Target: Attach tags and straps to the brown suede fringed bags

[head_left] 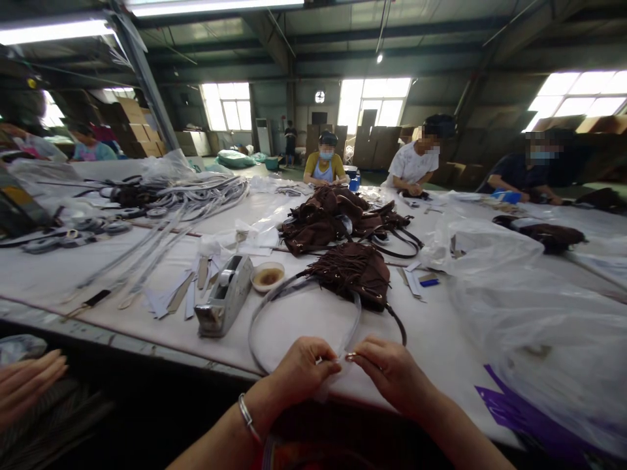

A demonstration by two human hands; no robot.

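My left hand (pixel 302 369) and my right hand (pixel 386 371) meet at the near table edge, both pinched on the end of a thin strap (pixel 255 323). The strap loops across the white table (pixel 318 320) to a brown fringed bag (pixel 355 273) lying just beyond my hands. A small metal piece shows between my fingertips. A bangle circles my left wrist.
A tape dispenser (pixel 224 295) and a small dish (pixel 267 276) stand left of the bag. More brown bags (pixel 333 219) are piled behind. Clear plastic sheets (pixel 529 307) cover the right side. Straps and paper strips (pixel 166 228) lie left. Another person's hand (pixel 27 382) is at lower left; people sit across the table.
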